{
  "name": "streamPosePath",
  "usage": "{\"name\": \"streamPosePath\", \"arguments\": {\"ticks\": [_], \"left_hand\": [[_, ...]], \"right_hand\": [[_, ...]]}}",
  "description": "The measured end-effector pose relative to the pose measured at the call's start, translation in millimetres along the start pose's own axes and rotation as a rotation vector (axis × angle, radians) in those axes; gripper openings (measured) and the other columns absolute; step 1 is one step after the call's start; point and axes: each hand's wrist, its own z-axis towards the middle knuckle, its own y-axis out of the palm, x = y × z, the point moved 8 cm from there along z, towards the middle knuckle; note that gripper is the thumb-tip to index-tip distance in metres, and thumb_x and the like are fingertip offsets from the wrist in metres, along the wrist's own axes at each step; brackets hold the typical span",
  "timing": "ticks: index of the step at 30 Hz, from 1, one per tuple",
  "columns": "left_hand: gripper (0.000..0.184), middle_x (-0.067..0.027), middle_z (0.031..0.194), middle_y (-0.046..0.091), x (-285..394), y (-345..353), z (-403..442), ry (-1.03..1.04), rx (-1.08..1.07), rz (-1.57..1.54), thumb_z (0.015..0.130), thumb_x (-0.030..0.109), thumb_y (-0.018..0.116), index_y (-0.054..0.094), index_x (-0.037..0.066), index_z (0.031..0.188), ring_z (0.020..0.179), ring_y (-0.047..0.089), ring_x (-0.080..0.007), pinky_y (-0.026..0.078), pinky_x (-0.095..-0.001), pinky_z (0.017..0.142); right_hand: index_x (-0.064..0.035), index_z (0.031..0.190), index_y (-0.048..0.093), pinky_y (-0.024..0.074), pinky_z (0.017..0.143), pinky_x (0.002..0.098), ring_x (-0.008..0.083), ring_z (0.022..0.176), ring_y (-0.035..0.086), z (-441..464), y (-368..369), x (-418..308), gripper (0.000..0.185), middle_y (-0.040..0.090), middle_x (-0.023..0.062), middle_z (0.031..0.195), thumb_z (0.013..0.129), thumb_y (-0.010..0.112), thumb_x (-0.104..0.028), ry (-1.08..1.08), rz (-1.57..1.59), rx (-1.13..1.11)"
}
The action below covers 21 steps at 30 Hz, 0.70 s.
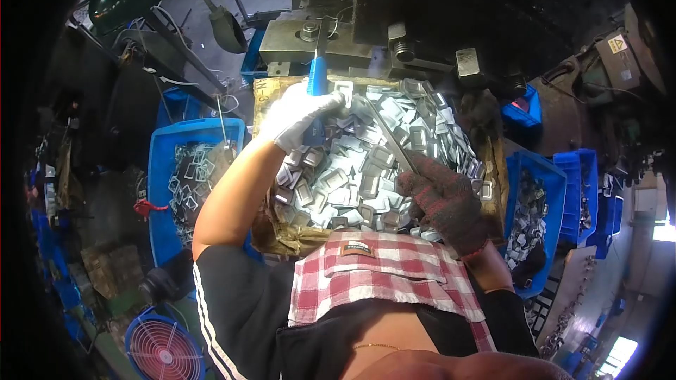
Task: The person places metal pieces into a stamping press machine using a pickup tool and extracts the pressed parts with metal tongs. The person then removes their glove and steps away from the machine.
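My left hand (296, 116), in a white glove washed out by glare, is closed around a blue-handled tool (317, 77) with a dark, narrow end pointing away from me. Close to its fingertips is a small rectangular metal piece (344, 90); whether they touch it I cannot tell. In a dark red-and-black knitted glove, my right hand (447, 200) grips a long thin metal tool (391, 135), its far end near that piece. Both hands are over a heap of small rectangular metal parts (370, 169), which fills a worn cardboard-lined box (287, 239).
Blue bins with metal parts flank the box, one at left (162, 197) and one at right (553, 204). Heavy machinery (422, 14) stands just beyond the box, with a metal block (285, 42) projecting. A blue fan (165, 348) sits at lower left.
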Motion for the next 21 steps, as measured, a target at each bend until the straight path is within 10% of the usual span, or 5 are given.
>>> {"name": "streamPosePath", "arguments": {"ticks": [20,21], "left_hand": [[0.031,-0.0035,0.086,0.07,40.7,17.4,27.6,0.109,-0.125,0.268,0.085,0.024,0.076,0.07,0.003,0.107,0.078,0.064,-0.0108,0.05,-0.0277,0.073],[0.031,-0.0087,0.086,0.071,38.9,14.2,32.5,-0.018,-0.132,0.458,0.089,0.029,0.072,0.068,0.002,0.104,0.078,0.069,-0.02,0.053,-0.0351,0.073]], "right_hand": [[-0.0036,0.132,0.062,0.0553,0.068,0.0311,0.0152,0.074,0.069,-0.6,-26.0,-3.0,0.037,0.074,0.0101,0.089,0.097,0.064,-0.016,-0.11,-0.197,0.105],[-0.004,0.132,0.062,0.0552,0.066,0.0313,0.0155,0.071,0.068,-3.1,-31.1,-3.2,0.037,0.074,0.0099,0.088,0.097,0.064,-0.016,-0.075,-0.205,0.13]]}}
